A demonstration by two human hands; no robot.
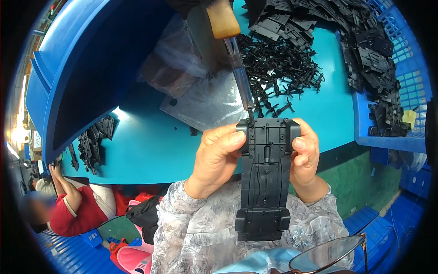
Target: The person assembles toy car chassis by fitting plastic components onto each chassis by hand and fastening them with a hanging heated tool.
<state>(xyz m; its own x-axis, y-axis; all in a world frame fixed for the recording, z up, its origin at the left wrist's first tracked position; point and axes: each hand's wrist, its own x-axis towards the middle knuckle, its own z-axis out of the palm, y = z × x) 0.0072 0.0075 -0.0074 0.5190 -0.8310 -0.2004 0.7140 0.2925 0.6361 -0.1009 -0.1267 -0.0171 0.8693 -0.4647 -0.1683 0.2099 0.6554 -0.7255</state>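
Observation:
A black plastic toy-car chassis point(264, 180) is held upright before my chest, its long flat face toward me. My left hand point(218, 154) pinches its upper left corner between thumb and fingers. On the opposite upper corner, my right hand point(306, 157) grips with the thumb in front and fingers curled at the side. From above comes a screwdriver point(238, 68) with a yellowish collar and a metal shaft. Its tip meets the chassis's upper left edge or sits just over it; I cannot tell if they touch.
Small black plastic parts point(283, 68) are heaped on the turquoise table point(328, 118). A blue crate point(388, 142) of black panels stands right; a big blue bin point(59, 91) leans in at left. Plastic bags point(178, 59) lie behind. A co-worker in red point(70, 212) sits at left.

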